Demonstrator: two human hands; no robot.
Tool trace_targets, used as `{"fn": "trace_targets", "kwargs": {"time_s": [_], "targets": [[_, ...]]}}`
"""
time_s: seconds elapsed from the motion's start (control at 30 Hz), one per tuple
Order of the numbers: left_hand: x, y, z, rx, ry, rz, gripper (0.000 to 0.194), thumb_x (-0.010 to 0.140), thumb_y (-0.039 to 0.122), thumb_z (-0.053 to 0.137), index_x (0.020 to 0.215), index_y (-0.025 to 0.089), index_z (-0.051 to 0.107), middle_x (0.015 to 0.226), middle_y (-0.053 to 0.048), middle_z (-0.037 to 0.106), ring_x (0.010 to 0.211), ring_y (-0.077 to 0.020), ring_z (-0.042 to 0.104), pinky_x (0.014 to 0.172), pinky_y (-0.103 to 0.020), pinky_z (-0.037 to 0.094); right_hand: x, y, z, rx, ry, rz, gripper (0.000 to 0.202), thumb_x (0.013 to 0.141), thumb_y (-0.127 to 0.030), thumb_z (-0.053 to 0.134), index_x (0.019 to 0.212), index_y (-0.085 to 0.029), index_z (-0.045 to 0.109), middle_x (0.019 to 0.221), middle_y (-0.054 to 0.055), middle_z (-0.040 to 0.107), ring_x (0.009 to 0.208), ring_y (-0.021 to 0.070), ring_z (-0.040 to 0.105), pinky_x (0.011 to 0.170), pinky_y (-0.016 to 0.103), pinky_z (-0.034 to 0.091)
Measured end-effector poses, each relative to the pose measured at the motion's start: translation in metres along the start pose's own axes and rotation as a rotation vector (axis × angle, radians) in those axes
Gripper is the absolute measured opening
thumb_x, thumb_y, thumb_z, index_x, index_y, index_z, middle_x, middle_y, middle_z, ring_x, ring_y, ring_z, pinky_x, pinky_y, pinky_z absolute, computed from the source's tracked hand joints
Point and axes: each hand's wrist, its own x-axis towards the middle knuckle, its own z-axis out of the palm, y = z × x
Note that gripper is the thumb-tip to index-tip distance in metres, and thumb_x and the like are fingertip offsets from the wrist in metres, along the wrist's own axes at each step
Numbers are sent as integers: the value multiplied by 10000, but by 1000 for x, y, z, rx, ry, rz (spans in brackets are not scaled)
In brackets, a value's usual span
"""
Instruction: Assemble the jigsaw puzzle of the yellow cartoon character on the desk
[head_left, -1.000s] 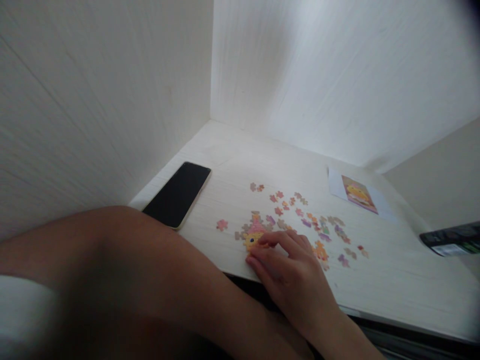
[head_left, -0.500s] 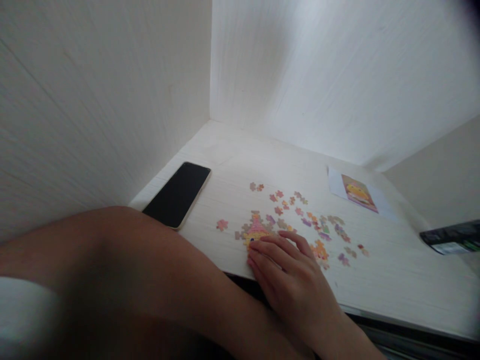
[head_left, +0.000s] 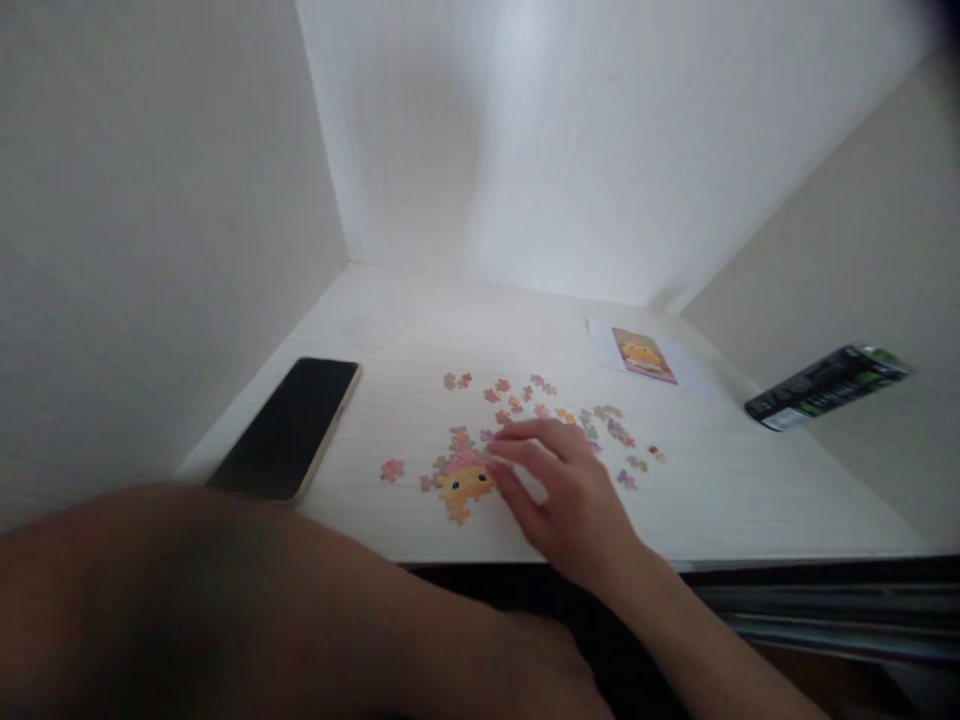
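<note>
A partly joined puzzle (head_left: pixel 465 482) shows a yellow face with two blue eyes and a pink hat. At its right edge, the thumb and fingertips of my right hand (head_left: pixel 559 490) are pinched together; whatever is between them is too small to make out. Loose puzzle pieces (head_left: pixel 502 386) lie behind and to the right of the joined part, some partly covered by my right hand. One pink piece (head_left: pixel 391 469) lies to its left. My left hand (head_left: pixel 551 650) is low in the foreground, below the table edge, dark and blurred, its fingers hidden.
A black phone (head_left: pixel 289 430) lies at the left of the white table (head_left: pixel 720 510). Towards the back right is a picture card (head_left: pixel 643 356) on white paper. A dark can-like container (head_left: pixel 825 388) is at the right. White walls surround the table's back and sides.
My right hand has lifted off the yellow face, uncovering both eyes, and its fingers have drawn into a pinch at the right edge. The view has shifted to the right.
</note>
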Motion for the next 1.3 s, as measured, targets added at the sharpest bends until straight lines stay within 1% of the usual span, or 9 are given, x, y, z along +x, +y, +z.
{"fn": "trace_targets", "kwargs": {"time_s": [0.1, 0.17, 0.23, 0.43, 0.53, 0.73, 0.93, 1.1, 1.3], "targets": [[-3, 8, -12, 13, -349, 269, 354, 659, 209, 771, 517, 179, 448, 562, 28, 604, 548, -108, 574, 413, -219, 391, -1, 43, -17, -114, 164, 256, 217, 904, -219, 559, 1090, -167, 659, 1071, 97, 697, 1001, 242, 616, 904, 422, 467], [0, 16, -21, 77, -537, 293, 412, 690, 181, 730, 507, 193, 361, 573, 1, 619, 564, -136, 592, 378, -250, 357, -6, 70, -25, -159, 202, 428, 288, 884, -218, 560, 1152, -163, 650, 1065, 95, 710, 942, 246, 641, 858, 414, 493], [4, 21, -27, 126, -615, 250, 436, 735, 198, 700, 526, 205, 318, 624, -19, 647, 605, -151, 613, 380, -253, 360, -9, 88, -29, -145, 165, 522, 300, 880, -234, 555, 1155, -182, 660, 1044, 76, 725, 922, 238, 659, 858, 398, 498], [6, 16, -20, 146, -625, 258, 385, 800, 228, 630, 574, 202, 320, 735, -27, 686, 741, -153, 654, 452, -248, 389, 2, 90, -23, -166, -93, 518, 253, 840, -285, 609, 1052, -219, 732, 963, 56, 747, 886, 229, 674, 841, 362, 493], [4, 13, -18, 119, -554, 292, 365, 827, 252, 593, 592, 202, 319, 760, -27, 690, 779, -151, 655, 489, -252, 401, 11, 90, -19, -129, -121, 555, 262, 830, -210, 587, 1041, -235, 740, 922, 32, 750, 841, 202, 674, 809, 330, 493], [4, 11, -15, 67, -582, 294, 394, 811, 299, 588, 545, 202, 313, 618, -23, 628, 726, -155, 638, 462, -235, 374, 20, 92, -20, 20, -153, 554, 345, 755, -100, 611, 1064, -211, 716, 807, 16, 716, 694, 155, 641, 685, 278, 484], [7, 5, -4, -99, -463, 327, 340, 698, 236, 654, 542, 202, 354, 581, 9, 612, 574, -147, 588, 406, -225, 346, 14, 45, -23, 245, -123, 528, 220, 816, -214, 633, 1021, -199, 712, 833, 32, 720, 699, 158, 638, 653, 282, 502], [6, 10, -24, -200, -530, 272, 368, 687, 199, 669, 494, 218, 356, 445, 24, 463, 495, -158, 512, 434, -252, 378, 2, 1, -14, 508, -243, 525, 177, 829, -257, 662, 990, -219, 725, 875, 28, 735, 780, 175, 665, 716, 310, 536], [7, 16, -38, -242, -641, 137, 411, 698, 157, 658, 455, 228, 335, 442, 27, 424, 512, -165, 485, 489, -292, 423, 5, -11, -6, 485, -356, 461, 200, 834, -195, 654, 1008, -234, 745, 899, 28, 747, 781, 171, 674, 694, 293, 539]]}}
